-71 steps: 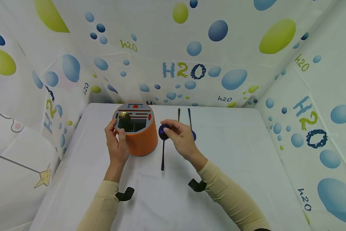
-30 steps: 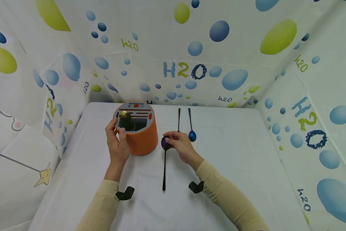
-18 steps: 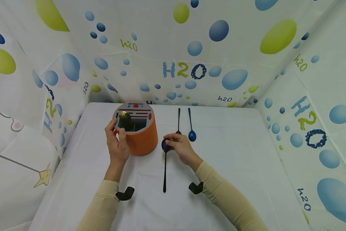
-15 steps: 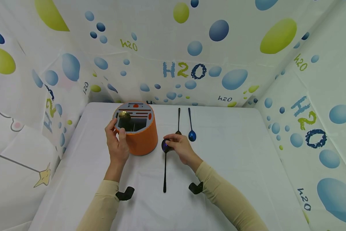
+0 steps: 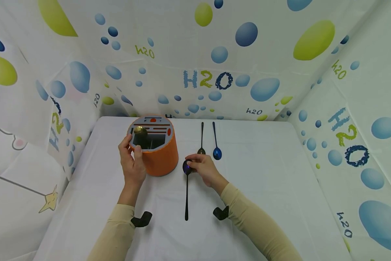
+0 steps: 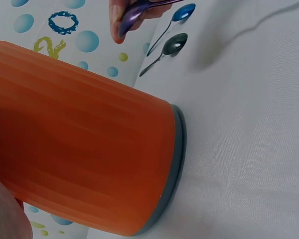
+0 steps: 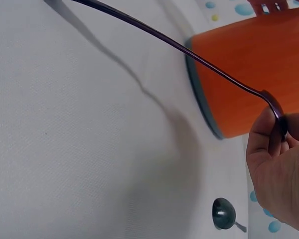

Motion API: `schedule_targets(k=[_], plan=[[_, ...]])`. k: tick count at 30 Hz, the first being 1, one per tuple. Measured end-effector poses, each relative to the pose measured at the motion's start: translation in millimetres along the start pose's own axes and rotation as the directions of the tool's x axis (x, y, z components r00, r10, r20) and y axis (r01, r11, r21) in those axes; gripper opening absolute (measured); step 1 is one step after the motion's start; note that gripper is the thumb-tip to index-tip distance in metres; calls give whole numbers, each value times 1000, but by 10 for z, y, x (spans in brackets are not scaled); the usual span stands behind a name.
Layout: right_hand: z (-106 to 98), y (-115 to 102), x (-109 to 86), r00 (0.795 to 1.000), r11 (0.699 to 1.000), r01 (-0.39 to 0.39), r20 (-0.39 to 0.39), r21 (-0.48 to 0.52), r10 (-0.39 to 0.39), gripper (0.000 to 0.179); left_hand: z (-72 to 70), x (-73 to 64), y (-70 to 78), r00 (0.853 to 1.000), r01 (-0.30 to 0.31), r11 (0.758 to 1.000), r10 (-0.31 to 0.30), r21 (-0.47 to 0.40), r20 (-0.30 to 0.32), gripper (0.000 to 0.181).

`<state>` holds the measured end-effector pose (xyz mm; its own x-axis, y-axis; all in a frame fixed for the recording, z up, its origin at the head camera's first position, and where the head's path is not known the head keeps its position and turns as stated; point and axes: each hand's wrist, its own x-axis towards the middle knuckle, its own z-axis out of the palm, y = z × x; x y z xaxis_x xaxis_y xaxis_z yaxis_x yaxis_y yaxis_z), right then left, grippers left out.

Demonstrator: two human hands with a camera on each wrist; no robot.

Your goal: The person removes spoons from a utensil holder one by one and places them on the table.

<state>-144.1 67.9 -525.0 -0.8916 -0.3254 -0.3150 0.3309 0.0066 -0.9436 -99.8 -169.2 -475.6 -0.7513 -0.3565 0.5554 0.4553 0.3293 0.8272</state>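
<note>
My left hand [image 5: 133, 163] grips the orange cutlery holder [image 5: 161, 161] at its upper left side, thumb at the front of the grey top. A gold spoon [image 5: 140, 130] stands bowl up in one of its compartments. To the right of the holder, my right hand [image 5: 206, 168] pinches a purple spoon [image 5: 187, 195] by its bowl between thumb and fingers. The spoon's long thin handle points towards me. In the right wrist view the handle [image 7: 189, 54] slants above the white cloth and throws a shadow on it.
Behind my right hand lie a dark gold spoon [image 5: 202, 136], its bowl partly covered by the fingers, and a blue spoon [image 5: 217, 153], both with handles pointing away. A white cloth [image 5: 263, 174] covers the table. Printed sheets [image 5: 169, 61] hang at the back and sides.
My right hand has brought the purple spoon towards me from beside the holder's rim, uncovering the blue spoon's bowl. The left hand and the holder have kept their place.
</note>
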Motion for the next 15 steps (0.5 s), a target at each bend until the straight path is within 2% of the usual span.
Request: schedule_targets(k=[7,15], plan=[[0,83,47,1000,1000,-22,-22,-16,22,33,-4,7,-10,1000,-8,1000,8,-2,-2,48],[-30,227,93,998,997,-54,-34,-52,52,31,-3,0,1,1000,8,1000,-8,14,2,47]])
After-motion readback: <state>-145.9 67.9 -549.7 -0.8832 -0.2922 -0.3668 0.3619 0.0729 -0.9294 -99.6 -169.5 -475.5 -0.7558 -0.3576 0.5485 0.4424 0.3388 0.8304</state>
